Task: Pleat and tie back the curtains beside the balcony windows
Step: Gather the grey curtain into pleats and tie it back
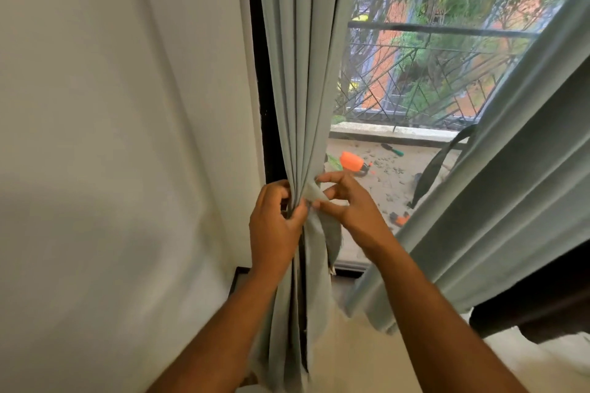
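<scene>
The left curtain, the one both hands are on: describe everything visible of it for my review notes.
The left curtain is a pale grey-green, matte woven-looking fabric, hanging against the dark window frame beside the white wall. It is gathered into narrow vertical pleats. The left hand grips the bunched pleats from the wall side; the right hand pinches a folded edge of the cloth. Below the hands it hangs looser, with a frayed-looking edge. No tie-back is visible.

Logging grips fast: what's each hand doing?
Left hand: grips the gathered curtain.
Right hand: pinches a fold of that curtain.
</scene>
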